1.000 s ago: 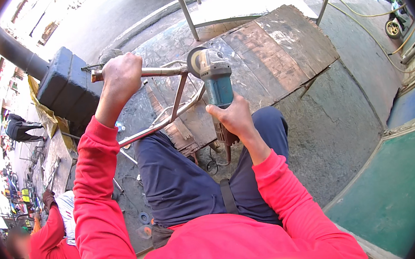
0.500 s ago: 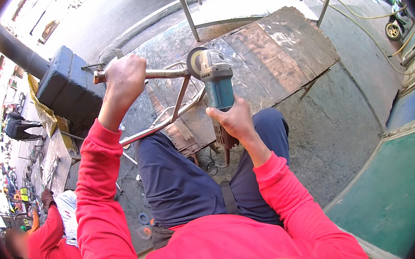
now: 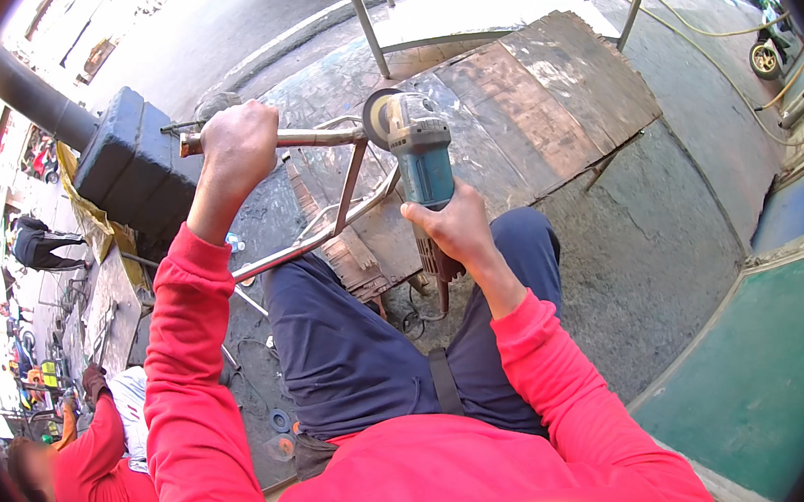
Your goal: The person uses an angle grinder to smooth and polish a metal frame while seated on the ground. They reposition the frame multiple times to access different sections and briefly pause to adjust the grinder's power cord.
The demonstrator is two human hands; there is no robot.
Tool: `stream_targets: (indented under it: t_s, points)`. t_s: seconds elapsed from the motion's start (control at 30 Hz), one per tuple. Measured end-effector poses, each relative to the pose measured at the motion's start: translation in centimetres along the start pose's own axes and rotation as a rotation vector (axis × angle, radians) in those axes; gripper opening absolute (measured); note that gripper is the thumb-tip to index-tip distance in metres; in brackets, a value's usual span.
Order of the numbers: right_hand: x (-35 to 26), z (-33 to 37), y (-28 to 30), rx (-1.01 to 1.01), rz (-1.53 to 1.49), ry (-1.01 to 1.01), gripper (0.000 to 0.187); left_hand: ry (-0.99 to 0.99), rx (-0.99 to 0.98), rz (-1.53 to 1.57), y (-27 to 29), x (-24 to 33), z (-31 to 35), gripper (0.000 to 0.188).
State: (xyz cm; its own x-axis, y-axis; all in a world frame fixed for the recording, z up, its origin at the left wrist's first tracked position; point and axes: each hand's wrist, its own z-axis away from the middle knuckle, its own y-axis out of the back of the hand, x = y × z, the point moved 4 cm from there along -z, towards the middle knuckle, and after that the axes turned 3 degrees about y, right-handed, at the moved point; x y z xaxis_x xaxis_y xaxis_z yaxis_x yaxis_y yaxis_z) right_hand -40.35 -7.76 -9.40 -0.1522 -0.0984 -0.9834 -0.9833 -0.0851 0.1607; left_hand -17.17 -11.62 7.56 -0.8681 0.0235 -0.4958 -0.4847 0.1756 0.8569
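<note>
My left hand (image 3: pixel 242 147) is closed round the upper tube of a metal tube frame (image 3: pixel 323 137), which looks like a bicycle frame. The frame slants down over my left thigh, its lower tube shiny. In my right hand (image 3: pixel 455 226) is an angle grinder (image 3: pixel 427 166), gripped round its teal body with the head pointing away from me. The grinder's disc (image 3: pixel 377 120) is at the right end of the upper tube, by the joint; whether it touches there I cannot tell. The grinder's rear and cord hang between my knees.
A worn wooden board (image 3: pixel 542 92) lies low ahead of me, under the frame. A dark block-like box (image 3: pixel 126 147) stands at the left beside a post. A metal rack (image 3: pixel 495 10) is at the far side. A co-worker in red (image 3: pixel 105 483) sits at lower left; a green panel (image 3: pixel 761 362) lies at right.
My left hand and the frame's left end have shifted very slightly to the left. The grinder stays nearly where it was, against the same end of the tube.
</note>
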Motion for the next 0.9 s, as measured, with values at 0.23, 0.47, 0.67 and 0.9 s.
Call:
stream_targets:
  t_s: [0.23,0.47,0.67,0.9]
  points:
    - [-0.2,0.3,0.0,-0.001,-0.02,0.012,0.034,-0.028,0.048,-0.032,0.2,0.0,0.0,0.012]
    - [0.1,-0.1,0.4,0.003,0.03,-0.033,0.034,-0.044,0.049,0.033,0.5,0.3,0.6,0.013]
    - [-0.1,0.3,0.5,-0.015,0.002,0.014,0.033,-0.013,-0.001,0.016,0.6,0.7,0.6,0.013]
    - [0.2,0.1,0.5,-0.048,0.011,-0.015,0.033,-0.025,0.052,0.033,1.1,1.1,1.2,0.013]
